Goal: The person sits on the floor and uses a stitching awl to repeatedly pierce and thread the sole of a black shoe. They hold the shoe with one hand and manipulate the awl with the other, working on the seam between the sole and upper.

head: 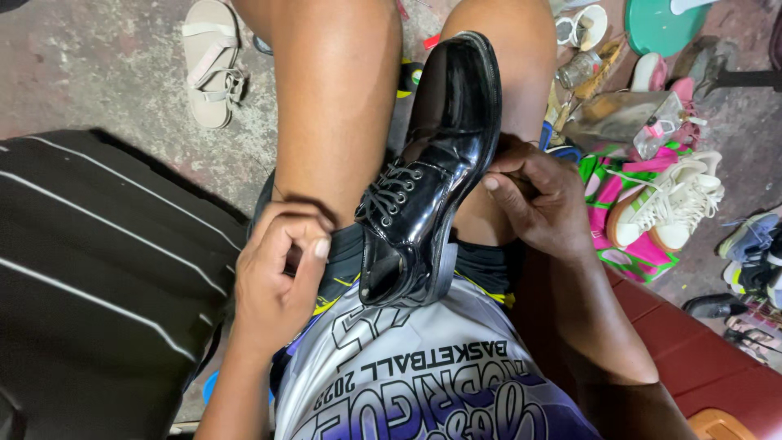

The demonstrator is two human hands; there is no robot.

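Head view: seated person looking down at own lap, knees spread, floor beyond.
Shoe: glossy black lace-up dress shoe [436,171] lies wedged between the thighs, heel end against the belly, toe pointing away; the lap serves as a cradle so neither hand must carry its weight.
Right hand: right hand [542,200] presses against the shoe's outer side near the sole edge, fingers curled together on it, apparently steadying it against rolling; whatever it may pinch is hidden.
Left hand: left hand [281,261] rests on the left thigh just beside the shoe's heel end, grip closed into a loose fist, thumb over fingers; whether it encloses anything cannot be told.
Surroundings: beige sandal [210,61] on the concrete floor [98,65]; white sneaker [672,204] on a pink-green cloth [631,248] at right; striped dark fabric [98,285] at left.
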